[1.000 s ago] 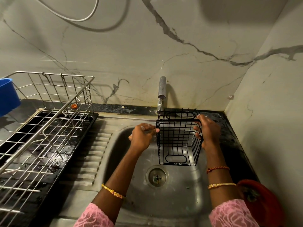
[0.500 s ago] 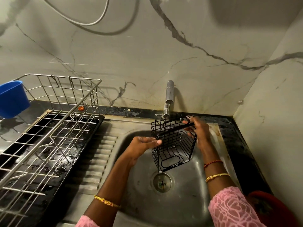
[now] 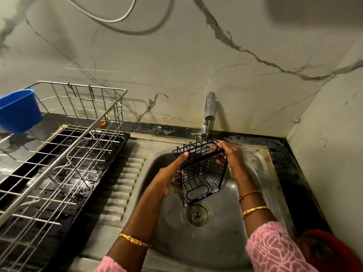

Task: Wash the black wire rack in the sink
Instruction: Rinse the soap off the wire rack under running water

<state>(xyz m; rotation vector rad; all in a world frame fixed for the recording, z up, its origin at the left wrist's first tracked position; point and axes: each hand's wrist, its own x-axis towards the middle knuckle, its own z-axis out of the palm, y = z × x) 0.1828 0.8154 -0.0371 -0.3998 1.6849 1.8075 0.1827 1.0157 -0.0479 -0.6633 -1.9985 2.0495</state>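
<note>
Both hands grasp the one black wire rack (image 3: 200,173). My right hand (image 3: 231,160) is clenched on its upper rim bar on the side toward the wall, fingers curled over the wire; my left hand (image 3: 169,179) grips the near left wall, thumb reaching up to the rim and fingers pressed against the mesh. I hold the rack tilted, open side toward the camera, directly beneath the single tap (image 3: 208,112) and above the sink (image 3: 255,173). Its lower corner hangs just above the one drain (image 3: 197,214), apart from the basin floor as far as I can tell. A thin stream appears to fall from the tap through the rack.

Progress, as I judge it: rinsing is under way. No soap, sponge or foam shows, so scrubbing is either finished or not begun; I cannot tell which. Turning the other faces under the tap and draining the rack remain.

Left of the tap: one steel dish drainer (image 3: 59,154) and one blue cup (image 3: 18,110).
</note>
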